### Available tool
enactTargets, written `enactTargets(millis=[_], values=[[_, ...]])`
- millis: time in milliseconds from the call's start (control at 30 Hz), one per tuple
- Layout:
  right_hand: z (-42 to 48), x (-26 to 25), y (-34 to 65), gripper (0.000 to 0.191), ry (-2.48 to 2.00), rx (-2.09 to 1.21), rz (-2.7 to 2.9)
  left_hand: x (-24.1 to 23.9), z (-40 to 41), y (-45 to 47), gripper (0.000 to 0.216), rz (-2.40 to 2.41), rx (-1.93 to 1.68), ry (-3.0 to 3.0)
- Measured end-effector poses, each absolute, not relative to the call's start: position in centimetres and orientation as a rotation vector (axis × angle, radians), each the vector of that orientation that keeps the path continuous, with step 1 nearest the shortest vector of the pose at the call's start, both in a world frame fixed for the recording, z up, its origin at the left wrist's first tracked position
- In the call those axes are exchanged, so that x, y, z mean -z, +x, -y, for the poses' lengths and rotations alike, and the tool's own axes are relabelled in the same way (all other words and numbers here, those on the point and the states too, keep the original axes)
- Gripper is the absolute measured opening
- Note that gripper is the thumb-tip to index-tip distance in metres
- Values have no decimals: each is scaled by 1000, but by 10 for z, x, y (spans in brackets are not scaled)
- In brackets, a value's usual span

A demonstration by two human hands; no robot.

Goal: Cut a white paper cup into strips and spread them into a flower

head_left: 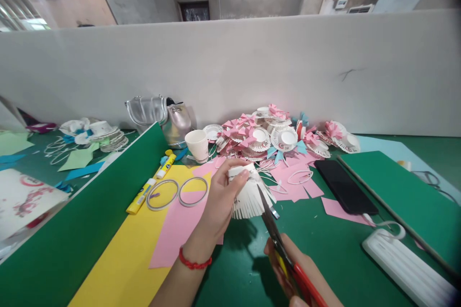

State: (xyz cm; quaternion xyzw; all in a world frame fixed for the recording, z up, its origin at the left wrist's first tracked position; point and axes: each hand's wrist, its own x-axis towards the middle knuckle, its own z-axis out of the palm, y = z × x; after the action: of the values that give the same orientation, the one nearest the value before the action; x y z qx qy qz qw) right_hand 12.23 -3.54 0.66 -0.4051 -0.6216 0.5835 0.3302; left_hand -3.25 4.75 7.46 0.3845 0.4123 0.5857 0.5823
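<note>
My left hand [225,192] is closed on a white paper cup [250,204] whose side is cut into a fringe of narrow strips that fan downward. A pair of scissors [272,223] with red and yellow handles is in my right hand [293,264], fingers wrapped around the grips. Its blades point up and away, their tips right beside the strips; whether they touch the paper I cannot tell. Beneath my left forearm lie pink paper [173,240] and yellow paper [108,254].
Behind my hands is a heap of pink and white paper-cup flowers [252,136]. An uncut cup [197,145], glue sticks [141,196] and tape rings [163,195] are to the left, beside a green divider [82,230]. A phone [344,186] and white power bank [403,268] lie right.
</note>
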Motion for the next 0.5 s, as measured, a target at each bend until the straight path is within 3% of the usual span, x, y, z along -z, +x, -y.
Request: enactTargets(millis=[500], values=[[40,-8,122,72,-1014,-1526,1595,-72,-49,-32,13,-949,-1340,937]])
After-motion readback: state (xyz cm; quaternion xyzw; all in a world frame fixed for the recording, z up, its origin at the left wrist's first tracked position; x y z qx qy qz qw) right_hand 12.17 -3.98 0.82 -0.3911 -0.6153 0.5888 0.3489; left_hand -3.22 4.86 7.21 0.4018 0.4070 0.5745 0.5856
